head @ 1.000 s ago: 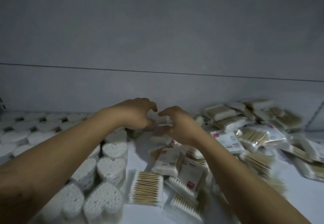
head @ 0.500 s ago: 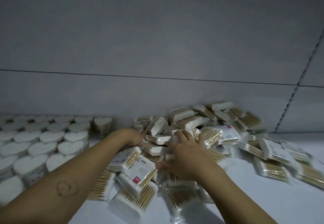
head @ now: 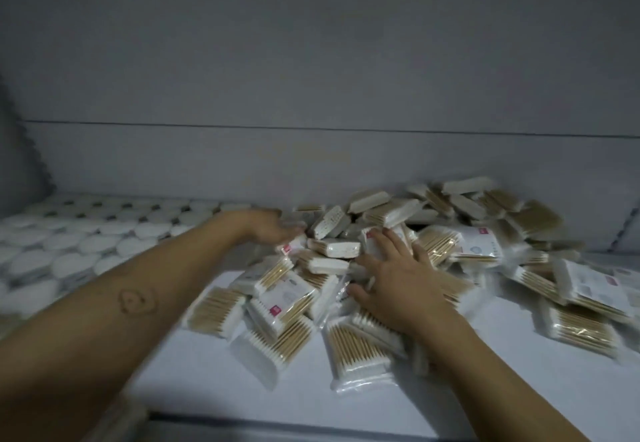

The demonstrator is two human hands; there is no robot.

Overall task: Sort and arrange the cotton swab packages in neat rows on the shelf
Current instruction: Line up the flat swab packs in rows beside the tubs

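Left hand (head: 273,230) moved to pile (head: 334,247) edge — fingers blurred, cannot tell, right hand (head: 398,279) fingers spread over packages (head: 360,341)

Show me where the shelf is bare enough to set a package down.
Bare shelf lies along the front, between the left forearm and the package pile, and front right beyond the right forearm. Crowded: the pile, centre to right, and the white tubs left.

A loose pile of cotton swab packages (head: 332,249) covers the middle and right of the white shelf (head: 214,382). The right grip (head: 398,282) lies flat on it, fingers spread. The blurred left grip (head: 273,230) is at its far left edge. Rows of white tubs (head: 86,244) stand at left.
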